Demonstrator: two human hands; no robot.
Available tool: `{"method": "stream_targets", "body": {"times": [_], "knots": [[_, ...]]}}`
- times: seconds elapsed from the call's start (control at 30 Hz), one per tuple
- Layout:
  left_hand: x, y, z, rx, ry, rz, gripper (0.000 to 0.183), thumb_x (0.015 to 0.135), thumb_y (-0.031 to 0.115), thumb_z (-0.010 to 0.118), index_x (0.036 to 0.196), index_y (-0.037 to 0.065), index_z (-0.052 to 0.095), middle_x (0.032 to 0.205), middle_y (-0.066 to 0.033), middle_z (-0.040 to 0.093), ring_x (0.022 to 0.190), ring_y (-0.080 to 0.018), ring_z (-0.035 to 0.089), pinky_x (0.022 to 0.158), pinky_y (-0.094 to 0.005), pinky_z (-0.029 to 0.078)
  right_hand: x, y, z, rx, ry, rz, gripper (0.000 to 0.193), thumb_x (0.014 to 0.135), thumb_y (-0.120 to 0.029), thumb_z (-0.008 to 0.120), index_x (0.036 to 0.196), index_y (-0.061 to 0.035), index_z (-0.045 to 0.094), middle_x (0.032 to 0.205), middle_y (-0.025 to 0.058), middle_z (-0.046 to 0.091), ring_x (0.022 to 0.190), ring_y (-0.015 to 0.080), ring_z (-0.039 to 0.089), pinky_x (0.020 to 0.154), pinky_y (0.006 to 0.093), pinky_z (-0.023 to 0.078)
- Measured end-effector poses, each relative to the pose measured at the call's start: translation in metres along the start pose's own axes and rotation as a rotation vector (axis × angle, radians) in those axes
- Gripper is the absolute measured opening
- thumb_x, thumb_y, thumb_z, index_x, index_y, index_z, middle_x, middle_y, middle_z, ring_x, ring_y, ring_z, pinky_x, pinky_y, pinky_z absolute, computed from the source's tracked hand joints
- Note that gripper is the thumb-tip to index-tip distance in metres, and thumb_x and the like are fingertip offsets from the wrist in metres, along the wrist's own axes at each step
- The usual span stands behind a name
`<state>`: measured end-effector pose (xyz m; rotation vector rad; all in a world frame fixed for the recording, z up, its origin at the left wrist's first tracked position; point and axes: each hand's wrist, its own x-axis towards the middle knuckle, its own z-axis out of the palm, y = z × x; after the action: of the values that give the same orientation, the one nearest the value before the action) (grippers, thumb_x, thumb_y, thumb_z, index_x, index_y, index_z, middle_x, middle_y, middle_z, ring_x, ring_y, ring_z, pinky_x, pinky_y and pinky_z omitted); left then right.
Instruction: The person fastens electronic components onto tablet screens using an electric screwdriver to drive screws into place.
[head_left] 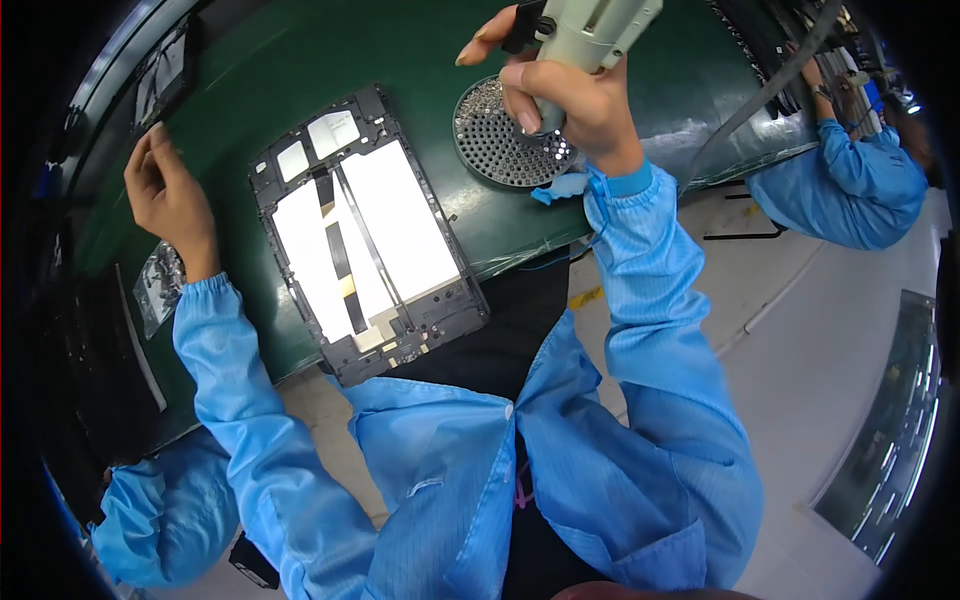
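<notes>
My right hand (590,100) grips a pale grey-green electric screwdriver (597,30), its lower end over a round grey screw tray (487,148) full of small holes. Shiny screws lie in parts of the tray; the hand hides some of it. In front of me lies an opened tablet (405,215), tilted on the bench, with bright silver battery panels, dark ribbon strips and a black frame. To its left my left hand (172,195) is raised with fingers curled together near the tips. Whatever those fingertips may hold is too small to make out.
The green bench top (400,50) ends close to my body. A clear plastic bag (160,290) of small parts sits below my left wrist. A grey cable (765,105) hangs at the right. Co-workers in blue sleeves (850,190) sit on both sides.
</notes>
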<state>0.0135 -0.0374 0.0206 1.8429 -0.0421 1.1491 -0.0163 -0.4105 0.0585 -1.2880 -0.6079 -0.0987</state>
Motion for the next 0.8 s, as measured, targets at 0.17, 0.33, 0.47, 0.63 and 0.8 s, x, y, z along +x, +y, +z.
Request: {"method": "stream_targets", "body": {"times": [0.17,0.33,0.47,0.63,0.8], "knots": [[-0.024,0.011,0.003,-0.055,-0.289,-0.162,0.027,0.100,0.020,0.066,0.117,0.000,0.069,0.097,-0.0074,0.073,0.078,-0.0077,0.063,0.068,-0.0202,0.048,-0.011,-0.017,0.014,0.029,0.101,0.145,0.032,0.081,0.004,0.057,0.113,0.0081,0.060,0.101,0.0213,0.070,0.049,0.0122,0.054,0.046,0.0255,0.046],[-0.017,0.007,0.000,0.033,-0.310,-0.146,0.029,0.098,0.021,0.068,0.118,0.001,0.069,0.105,-0.0100,0.074,0.086,-0.0124,0.070,0.076,-0.0222,0.054,-0.008,-0.003,0.009,-0.027,-0.003,-0.021,0.024,0.089,-0.012,0.072,0.108,0.0024,0.069,0.085,0.0062,0.070,0.054,0.0102,0.059,0.051,0.0252,0.045],[-0.016,0.006,0.000,-0.055,-0.315,-0.218,0.031,0.098,0.021,0.067,0.121,-0.001,0.068,0.111,-0.0123,0.073,0.094,-0.0174,0.072,0.082,-0.0268,0.058,-0.013,-0.011,0.017,-0.016,0.073,0.085,0.032,0.080,0.004,0.056,0.112,0.0091,0.060,0.100,0.0219,0.069,0.049,0.0121,0.054,0.047,0.0260,0.046],[-0.017,0.005,0.001,0.002,-0.337,-0.208,0.034,0.102,0.020,0.062,0.127,-0.003,0.064,0.119,-0.0154,0.071,0.100,-0.0220,0.072,0.087,-0.0295,0.057,-0.013,-0.007,0.018,-0.004,0.093,0.091,0.031,0.080,0.007,0.056,0.111,0.0097,0.060,0.099,0.0223,0.069,0.049,0.0119,0.054,0.046,0.0258,0.046],[-0.018,0.000,0.000,0.046,-0.388,-0.214,0.034,0.102,0.021,0.061,0.127,-0.001,0.064,0.122,-0.0140,0.070,0.102,-0.0229,0.072,0.090,-0.0304,0.057,-0.012,-0.006,0.017,0.005,0.080,0.090,0.031,0.080,0.008,0.055,0.111,0.0099,0.060,0.099,0.0221,0.068,0.049,0.0121,0.054,0.045,0.0257,0.045]]}}
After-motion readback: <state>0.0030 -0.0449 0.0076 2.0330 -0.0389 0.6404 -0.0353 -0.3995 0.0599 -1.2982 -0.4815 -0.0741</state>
